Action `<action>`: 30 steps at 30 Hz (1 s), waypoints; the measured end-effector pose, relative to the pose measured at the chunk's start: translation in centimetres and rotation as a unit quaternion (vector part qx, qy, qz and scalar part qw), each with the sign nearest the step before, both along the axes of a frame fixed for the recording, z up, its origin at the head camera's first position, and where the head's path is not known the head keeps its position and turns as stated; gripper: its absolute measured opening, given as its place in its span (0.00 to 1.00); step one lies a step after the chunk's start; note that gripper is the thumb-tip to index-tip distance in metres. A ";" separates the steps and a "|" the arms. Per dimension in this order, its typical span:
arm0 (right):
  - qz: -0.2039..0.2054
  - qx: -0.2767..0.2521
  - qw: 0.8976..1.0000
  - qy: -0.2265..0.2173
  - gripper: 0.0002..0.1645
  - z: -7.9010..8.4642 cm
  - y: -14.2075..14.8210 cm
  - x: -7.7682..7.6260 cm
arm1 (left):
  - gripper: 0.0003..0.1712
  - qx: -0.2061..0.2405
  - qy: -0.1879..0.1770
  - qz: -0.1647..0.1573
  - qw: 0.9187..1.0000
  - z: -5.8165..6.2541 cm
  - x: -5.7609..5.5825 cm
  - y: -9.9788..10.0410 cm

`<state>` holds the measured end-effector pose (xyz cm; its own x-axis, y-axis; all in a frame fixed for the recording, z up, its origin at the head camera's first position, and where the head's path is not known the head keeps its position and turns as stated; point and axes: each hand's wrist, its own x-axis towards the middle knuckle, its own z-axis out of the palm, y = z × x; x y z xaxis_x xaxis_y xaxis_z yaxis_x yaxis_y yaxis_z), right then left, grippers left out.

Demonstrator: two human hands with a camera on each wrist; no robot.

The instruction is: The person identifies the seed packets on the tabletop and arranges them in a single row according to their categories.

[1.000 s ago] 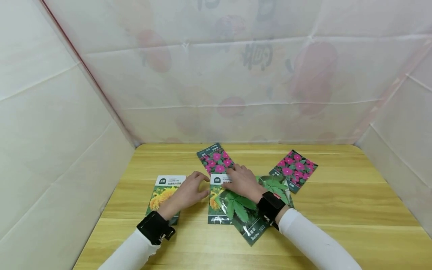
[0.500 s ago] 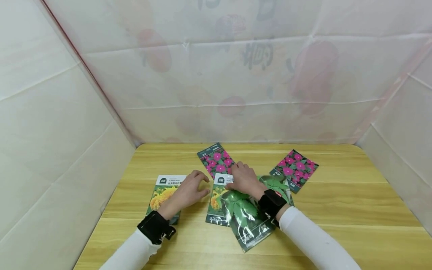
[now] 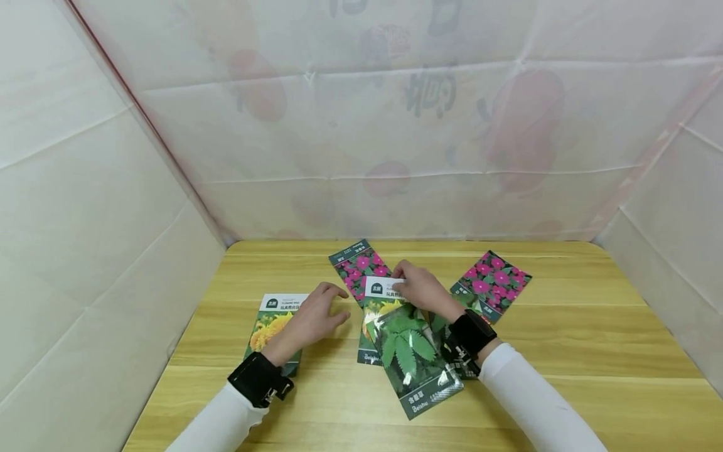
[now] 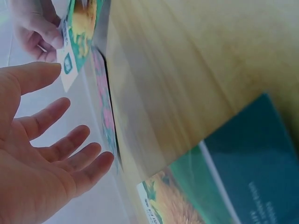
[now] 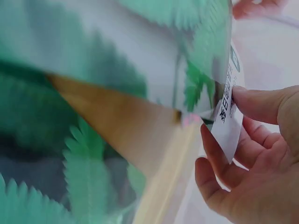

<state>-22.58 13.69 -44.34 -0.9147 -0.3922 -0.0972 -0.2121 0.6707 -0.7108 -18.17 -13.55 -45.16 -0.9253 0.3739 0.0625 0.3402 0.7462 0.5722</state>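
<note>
My right hand (image 3: 428, 292) pinches the white top edge of a sunflower seed packet (image 5: 231, 105), thumb on its front and fingers behind. The packet is lifted at a tilt. A green-leaf seed packet (image 3: 409, 351) overlaps its front and hangs lower, towards me. Under my right wrist lies another green-leaf packet (image 3: 464, 370), mostly hidden. My left hand (image 3: 316, 319) holds nothing, its fingers loosely bent and spread in the left wrist view. Below it, a second sunflower packet (image 3: 264, 329) lies on the table, partly covered by the hand and forearm.
Behind the lifted packets, a pink-flower packet (image 3: 357, 258) lies slanted on the wooden table (image 3: 576, 314). Another pink-flower packet (image 3: 498, 277) lies at the back right. White cloth walls (image 3: 361, 207) enclose the table at the back and both sides.
My right hand has raised the sunflower packet and shifted it slightly right. The green-leaf packet over it has turned and slid towards me, uncovering more of the one beneath. My left hand barely moved.
</note>
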 end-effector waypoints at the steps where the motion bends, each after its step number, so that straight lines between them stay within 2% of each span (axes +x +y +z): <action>1: -0.005 -0.011 1.000 -0.006 0.16 0.2 0.3 -0.1 | 0.20 0.002 -0.002 0.004 1.000 0.1 0.0 0.0; 7: -0.028 -0.060 0.998 -0.013 0.14 1.5 1.9 -0.3 | 0.22 0.021 -0.019 0.015 0.999 0.3 -0.3 -0.3; 15: -0.066 -0.104 0.992 0.019 0.11 3.9 3.0 -0.9 | 0.27 0.034 -0.028 0.022 0.999 0.8 -0.4 -0.6; 21: -0.097 -0.126 0.986 0.050 0.11 5.4 3.8 -1.0 | 0.26 0.044 -0.012 0.026 0.999 0.8 -0.6 -0.6; 30: -0.126 -0.152 0.977 0.077 0.12 6.1 4.2 -0.9 | 0.23 0.080 0.013 0.027 0.996 1.0 -0.9 -0.3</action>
